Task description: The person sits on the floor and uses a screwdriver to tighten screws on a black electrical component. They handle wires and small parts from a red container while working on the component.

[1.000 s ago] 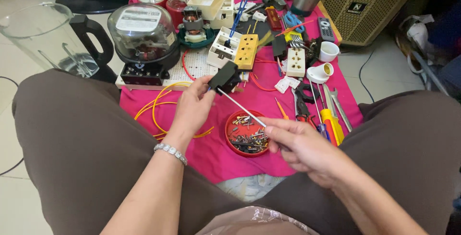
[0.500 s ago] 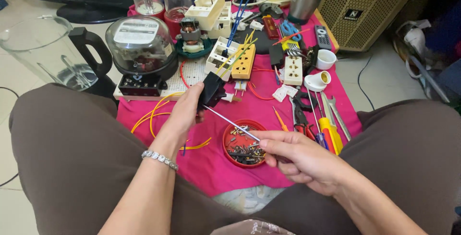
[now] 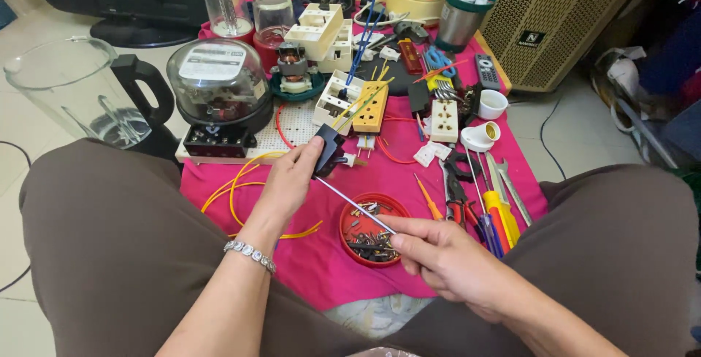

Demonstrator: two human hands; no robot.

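Head view: person sitting cross-legged, both hands working over a pink cloth (image 3: 307, 269) spread w/ elec. parts.
Left hand (image 3: 292, 182): fingers pinching a small black plug (image 3: 330, 151), holding it up just above the cloth, metal pins pointing right.
Right hand (image 3: 445, 258): thumb + fingers pressing together round the handle end of a thin screwdriver (image 3: 355, 204); handle itself hidden in the grip.
Tool tip: shaft running up-left, tip touching the plug's underside.
Change vs 1 s ago: plug + hands sitting a bit further from the body now, tip staying on the plug throughout; grip looking the same. Reading that as screw work continuing, not a new step.
Red dish (image 3: 374, 229): round, holding loose screws and bits, lying right under the shaft, between the two hands.
Nearby: yellow wire (image 3: 234, 196) looping by the left wrist; pliers and more drivers (image 3: 493, 215) lying right of the dish; orange socket block (image 3: 371, 107) and white ones beyond the plug.
Further off: glass-domed meter (image 3: 219, 83), blender jug (image 3: 69, 90) at left.
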